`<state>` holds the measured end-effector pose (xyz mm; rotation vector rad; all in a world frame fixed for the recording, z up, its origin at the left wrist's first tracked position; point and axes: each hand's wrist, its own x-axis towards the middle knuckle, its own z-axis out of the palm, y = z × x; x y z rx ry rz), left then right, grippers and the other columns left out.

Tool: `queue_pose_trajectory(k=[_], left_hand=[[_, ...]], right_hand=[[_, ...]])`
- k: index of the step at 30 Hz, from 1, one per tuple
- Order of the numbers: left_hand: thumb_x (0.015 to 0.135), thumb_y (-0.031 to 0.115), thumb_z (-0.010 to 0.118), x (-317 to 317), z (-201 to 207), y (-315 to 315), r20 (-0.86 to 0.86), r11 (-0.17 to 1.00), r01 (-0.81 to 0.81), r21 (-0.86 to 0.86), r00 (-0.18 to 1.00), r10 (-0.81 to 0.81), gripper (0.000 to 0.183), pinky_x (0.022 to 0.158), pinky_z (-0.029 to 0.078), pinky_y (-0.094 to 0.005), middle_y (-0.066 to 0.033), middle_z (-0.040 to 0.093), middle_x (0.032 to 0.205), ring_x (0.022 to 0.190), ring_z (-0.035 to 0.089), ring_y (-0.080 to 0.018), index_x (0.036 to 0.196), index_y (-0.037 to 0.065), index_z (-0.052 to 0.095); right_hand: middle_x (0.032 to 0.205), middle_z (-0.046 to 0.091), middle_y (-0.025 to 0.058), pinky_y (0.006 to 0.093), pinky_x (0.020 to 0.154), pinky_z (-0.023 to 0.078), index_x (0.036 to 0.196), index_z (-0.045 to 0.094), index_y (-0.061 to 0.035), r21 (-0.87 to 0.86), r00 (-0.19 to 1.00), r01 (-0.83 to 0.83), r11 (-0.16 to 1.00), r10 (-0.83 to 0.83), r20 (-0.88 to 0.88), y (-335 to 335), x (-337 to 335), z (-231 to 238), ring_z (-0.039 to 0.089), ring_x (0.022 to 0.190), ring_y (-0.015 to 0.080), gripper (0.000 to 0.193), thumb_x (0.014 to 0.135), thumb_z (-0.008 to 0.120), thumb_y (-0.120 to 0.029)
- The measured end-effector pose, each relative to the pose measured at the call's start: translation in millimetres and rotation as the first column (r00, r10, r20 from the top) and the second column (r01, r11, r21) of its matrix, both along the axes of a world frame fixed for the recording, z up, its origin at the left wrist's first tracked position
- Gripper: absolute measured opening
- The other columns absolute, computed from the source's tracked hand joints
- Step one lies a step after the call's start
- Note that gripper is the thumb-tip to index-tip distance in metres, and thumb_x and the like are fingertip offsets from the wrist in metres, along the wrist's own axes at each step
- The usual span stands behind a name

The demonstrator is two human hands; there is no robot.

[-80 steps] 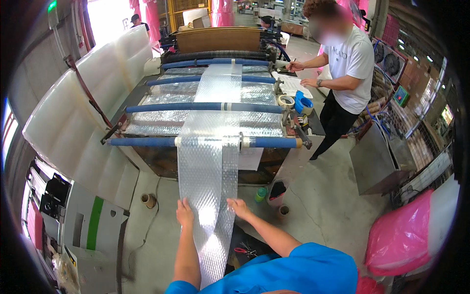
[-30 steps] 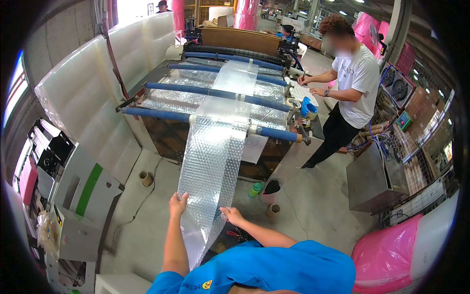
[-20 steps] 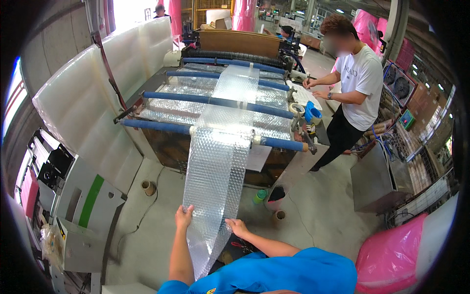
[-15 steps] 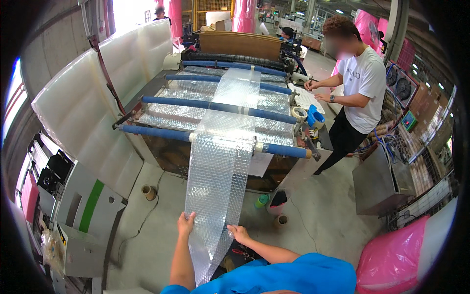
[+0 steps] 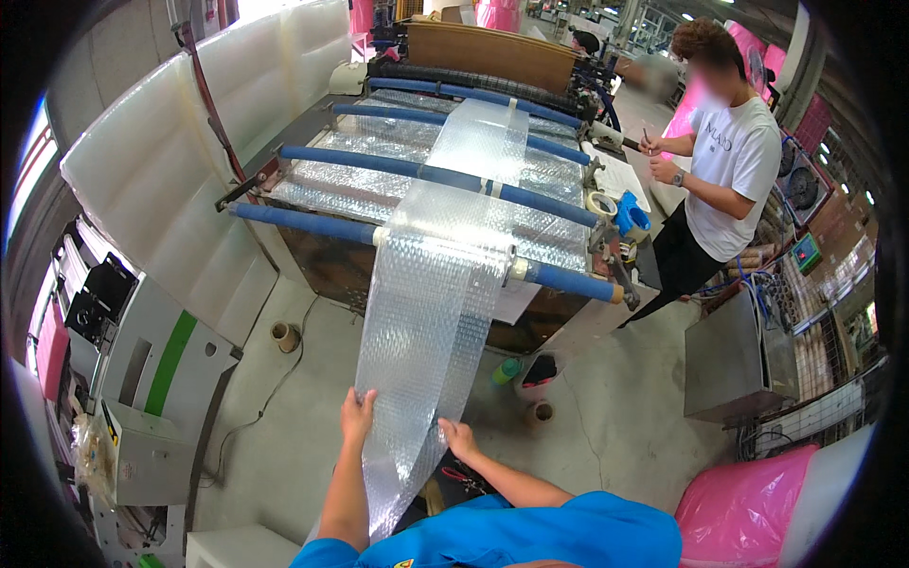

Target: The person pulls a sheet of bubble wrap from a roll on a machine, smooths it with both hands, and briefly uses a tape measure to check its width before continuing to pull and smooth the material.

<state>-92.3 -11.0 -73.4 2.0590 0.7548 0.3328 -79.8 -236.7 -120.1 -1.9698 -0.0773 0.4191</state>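
Bubble wrap (image 5: pixel 417 331) hangs in a long strip from the front roller (image 5: pixel 312 224) of the machine, slanting down toward the blue shirt (image 5: pixel 530 530). From my remote seat I see the left hand (image 5: pixel 356 417) pinching its left edge and the right hand (image 5: pixel 458 441) pinching its right edge, so the fingers of both are closed on film.

To handle this well, I would draw with equal pull on both sides, since one hand leading would likely skew the strip and crease it. I would also grip only the margins (squeezing hard could flatten the bubbles) and watch that the edges run square between the pale collars (image 5: pixel 518 269) on the roller.

The strip is clear, glossy and finely dimpled, with a greyer band along its right side; whether that is a fold or an overlap, I cannot tell. Below the hands it narrows and bunches. The rollers look blue and cylindrical, over crinkled silvery film (image 5: pixel 341 194). Behind stands a flat brown board (image 5: pixel 488 59); the floor (image 5: pixel 606 407) is smooth, grey and cracked.
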Motion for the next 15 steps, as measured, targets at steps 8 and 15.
queue_pose_trajectory(k=[8, 15], left_hand=[[0.070, 0.040, 0.058, 73.2, 44.5, 9.1, 0.096, 0.999, 0.050, 0.013, 0.994, -0.051, 0.043, 0.064, 0.041, -0.0386, -0.0178, 0.057, 0.079, 0.075, 0.055, -0.0334, 0.086, 0.002, 0.051], [0.063, 0.040, 0.065, 111.0, 126.4, -0.5, 0.155, 1.000, 0.018, 0.018, 0.988, -0.021, 0.049, 0.069, 0.042, -0.0361, -0.0150, 0.058, 0.087, 0.081, 0.056, -0.0297, 0.093, 0.005, 0.051]], right_hand=[[0.065, 0.056, 0.0060, 0.0285, 0.060, 0.042, 0.081, 0.058, 0.0033, 0.111, 0.999, -0.045, 0.993, 0.044, 0.008, -1.2, 92.3, 40.8, 0.052, 0.063, 0.0126, 0.043, 0.081, 0.048, -0.038], [0.071, 0.057, 0.0022, 0.0229, 0.064, 0.039, 0.079, 0.058, 0.0015, 0.404, 0.997, 0.008, 0.915, -0.039, 0.069, 2.1, 126.5, 104.3, 0.050, 0.067, 0.0087, 0.037, 0.081, 0.051, -0.035]])
